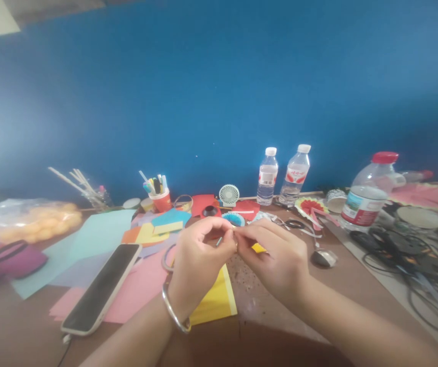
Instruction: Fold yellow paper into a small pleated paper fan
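My left hand (202, 255) and my right hand (274, 250) meet in the middle of the view, above the table. Thumb and forefinger are pinched together on each, and the fingertips touch. Whatever they hold is too small and too hidden to name. A bit of yellow paper (258, 248) peeks out by my right fingers; I cannot tell whether it is held or lies behind them. Below my left hand lies a yellow paper sheet (219, 300), partly covered by the wrist. A roll of tape (166, 257) shows beside the left hand.
Left of my hands are a phone (102, 290), coloured paper (100, 232) and a bag of yellow balls (39, 221). Behind stand a cup of pens (160, 199), a small fan (228, 195) and two water bottles (268, 178). To the right are a mouse (324, 258), a large bottle (370, 191) and cables (402, 255).
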Tool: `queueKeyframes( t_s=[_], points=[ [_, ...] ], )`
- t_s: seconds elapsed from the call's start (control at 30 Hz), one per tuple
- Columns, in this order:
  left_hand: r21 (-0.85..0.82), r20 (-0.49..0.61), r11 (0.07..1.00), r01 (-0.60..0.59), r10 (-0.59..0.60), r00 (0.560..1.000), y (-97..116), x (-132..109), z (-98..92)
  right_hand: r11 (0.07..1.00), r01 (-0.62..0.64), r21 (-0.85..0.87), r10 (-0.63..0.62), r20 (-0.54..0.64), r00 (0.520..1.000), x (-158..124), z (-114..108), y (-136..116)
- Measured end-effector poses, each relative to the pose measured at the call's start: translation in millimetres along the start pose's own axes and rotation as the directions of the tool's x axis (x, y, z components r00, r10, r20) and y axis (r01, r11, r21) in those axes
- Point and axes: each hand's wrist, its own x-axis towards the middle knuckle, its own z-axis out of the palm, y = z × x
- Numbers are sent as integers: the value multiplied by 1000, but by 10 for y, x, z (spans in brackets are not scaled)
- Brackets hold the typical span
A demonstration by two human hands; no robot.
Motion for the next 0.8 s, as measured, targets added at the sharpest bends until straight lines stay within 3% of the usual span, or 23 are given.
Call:
queueKeyframes(
  t_s=[0.13, 0.27, 0.43, 0.5, 0.6, 0.7, 0.8],
  points=[
    [-1, -2, 1000, -14, 14, 1000, -4, 5, 2, 999, -21, 24, 20, 14, 1000, 3, 5, -14],
    [-38, -3, 999, 13, -13, 1000, -9, -4, 0, 980, -175, 95, 174, 20, 985, 34, -5, -71],
    [-96, -30, 995, 22, -25, 999, 11, 20, -1, 843, -443, 305, 432, 107, 896, 61, 0, -104],
    [-102, -46, 995, 7, -12, 999, 21, 37, 0, 724, -544, 423, 526, 171, 833, 62, 19, -88],
    [-117, -57, 993, 23, -30, 998, 13, 57, -2, 439, -639, 631, 611, 311, 728, 58, 58, -57],
    [-158, -56, 985, 71, -80, 995, -43, 69, -1, 142, -620, 771, 640, 406, 652, 54, 92, -38],
    [-232, -61, 965, 122, -140, 988, -126, 89, 14, -25, -577, 817, 702, 425, 571, 53, 116, -21]
  ],
)
